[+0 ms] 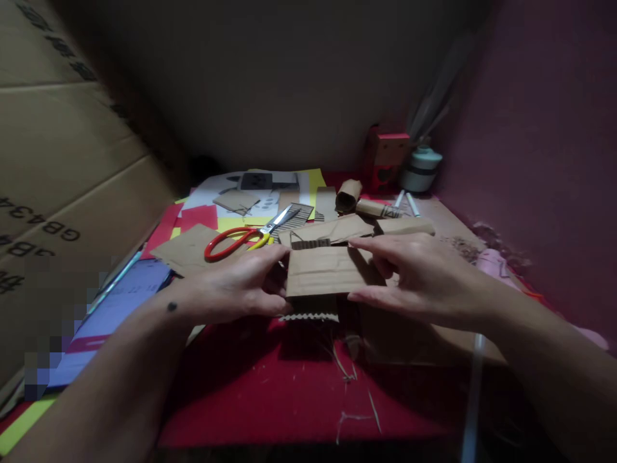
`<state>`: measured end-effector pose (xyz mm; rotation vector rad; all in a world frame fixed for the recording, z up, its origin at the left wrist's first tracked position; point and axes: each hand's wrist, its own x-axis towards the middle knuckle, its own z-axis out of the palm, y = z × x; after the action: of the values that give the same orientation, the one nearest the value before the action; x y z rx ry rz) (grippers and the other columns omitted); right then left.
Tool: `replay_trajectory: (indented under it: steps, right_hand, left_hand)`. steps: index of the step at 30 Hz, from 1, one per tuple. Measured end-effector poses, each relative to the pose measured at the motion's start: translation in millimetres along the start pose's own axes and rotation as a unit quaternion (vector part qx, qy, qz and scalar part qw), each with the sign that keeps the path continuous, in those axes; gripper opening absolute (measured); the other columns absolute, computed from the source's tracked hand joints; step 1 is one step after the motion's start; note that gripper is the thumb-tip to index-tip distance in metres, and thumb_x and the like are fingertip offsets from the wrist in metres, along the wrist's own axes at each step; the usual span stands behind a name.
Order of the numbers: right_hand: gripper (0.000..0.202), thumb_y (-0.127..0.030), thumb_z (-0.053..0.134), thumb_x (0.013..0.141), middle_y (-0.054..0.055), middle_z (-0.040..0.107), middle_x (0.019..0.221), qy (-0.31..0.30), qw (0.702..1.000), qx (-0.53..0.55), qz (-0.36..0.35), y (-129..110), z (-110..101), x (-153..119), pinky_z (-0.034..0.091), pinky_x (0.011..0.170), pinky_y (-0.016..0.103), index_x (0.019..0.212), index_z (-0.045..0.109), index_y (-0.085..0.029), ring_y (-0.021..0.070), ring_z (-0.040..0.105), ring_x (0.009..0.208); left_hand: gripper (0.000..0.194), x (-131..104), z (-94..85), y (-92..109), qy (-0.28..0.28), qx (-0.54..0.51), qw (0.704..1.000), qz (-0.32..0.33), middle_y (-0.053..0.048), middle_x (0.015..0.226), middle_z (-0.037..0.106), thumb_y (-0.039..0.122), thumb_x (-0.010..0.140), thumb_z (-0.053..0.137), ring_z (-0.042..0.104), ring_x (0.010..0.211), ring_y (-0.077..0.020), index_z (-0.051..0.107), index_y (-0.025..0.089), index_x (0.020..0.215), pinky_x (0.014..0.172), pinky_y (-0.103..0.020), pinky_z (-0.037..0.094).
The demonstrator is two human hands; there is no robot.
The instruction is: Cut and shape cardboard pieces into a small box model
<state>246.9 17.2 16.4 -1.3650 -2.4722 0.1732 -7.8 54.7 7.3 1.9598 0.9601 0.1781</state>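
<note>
A small rectangular piece of cardboard [322, 271] is held level above the red tabletop between both hands. My left hand [241, 283] grips its left edge, thumb toward me and fingers curled behind. On the right side, my right hand [409, 273] pinches it, index finger along the far edge and thumb at the near corner. Strips with corrugated edges show just beyond and below the piece; whether they are joined to it I cannot tell. Scissors with one red and one yellow handle [230, 243] lie beyond my left hand, blades pointing away to the right.
A large cardboard box [72, 141] walls the left side. Paper sheets [212, 199], cardboard scraps and a rolled cardboard tube [348, 195] lie at the back. A teal bottle [422, 168] stands back right beside a red box [385, 161]. Loose fibres [347, 373] lie in front.
</note>
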Motion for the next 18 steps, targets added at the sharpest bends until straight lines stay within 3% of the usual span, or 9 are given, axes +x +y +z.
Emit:
replay_trajectory:
  steps: [8, 13, 18]
  right_hand:
    - [0.058, -0.045, 0.067, 0.07, 0.001, 0.058, 0.07, -0.114, 0.993, 0.025, 0.037, 7.5, 4.5, 9.4, 0.03, 0.048, 0.025, 0.118, 0.054, -0.015, 0.0136, 0.049, 0.056]
    - [0.045, -0.036, 0.069, 0.068, 0.001, 0.056, 0.07, -0.097, 0.991, 0.067, 0.058, 8.5, 12.3, 13.4, 0.032, 0.048, 0.025, 0.105, 0.057, -0.014, 0.0139, 0.048, 0.059]
    - [0.038, -0.024, 0.07, 0.068, 0.001, 0.057, 0.076, -0.078, 0.957, 0.267, 0.078, 4.6, 23.5, 19.1, 0.041, 0.053, 0.024, 0.101, 0.055, -0.014, 0.0143, 0.054, 0.067]
  left_hand:
    - [0.047, 1.6, 1.4, -1.3, -0.017, -0.008, 1.0, 0.015, -0.002, 0.095, 0.058, 0.025, 0.077, 0.061, 0.058, 0.087, -0.0214, 0.044, 0.023, 0.121, 0.068, -0.027, 0.048]
    - [0.04, 2.6, 2.1, -4.3, -0.007, 0.009, 1.0, 0.008, -0.002, 0.09, 0.058, 0.029, 0.075, 0.063, 0.058, 0.081, -0.0203, 0.047, 0.021, 0.111, 0.062, -0.027, 0.045]
    - [0.033, 4.0, 4.6, -4.6, -0.001, 0.01, 1.0, 0.005, -0.001, 0.086, 0.06, 0.032, 0.075, 0.062, 0.057, 0.072, -0.0162, 0.047, 0.019, 0.102, 0.057, -0.024, 0.042]
